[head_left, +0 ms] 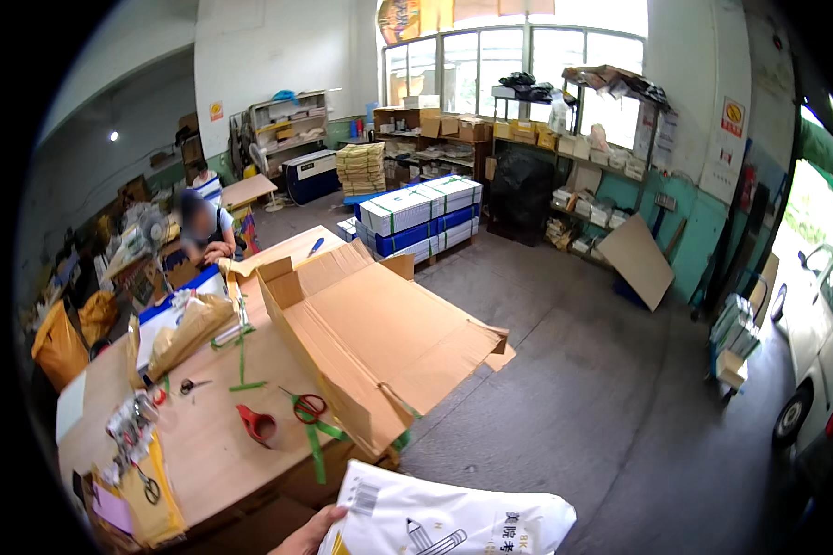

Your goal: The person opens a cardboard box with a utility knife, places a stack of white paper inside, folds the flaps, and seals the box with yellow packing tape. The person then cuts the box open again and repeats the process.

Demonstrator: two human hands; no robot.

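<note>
At the lower edge my left hand point(313, 535) is closed on the left edge of a white plastic package point(435, 513) printed with pencils and a barcode. The lower part of the package runs out of view, and my right hand does not show. Beyond it, a large opened cardboard box point(389, 314) lies on the wooden table point(213, 444), its right end jutting past the table's edge. Red-handled scissors point(307, 407) and a red tape dispenser point(256, 424) lie left of the box, beside green strapping point(317, 453).
Another person point(208, 227) leans over the table's far end. Strapped white and blue stacks point(421, 217) stand on the floor behind the box. Shelves point(602, 162) line the back wall. A loaded hand cart point(736, 338) and a white van point(819, 333) are at the right.
</note>
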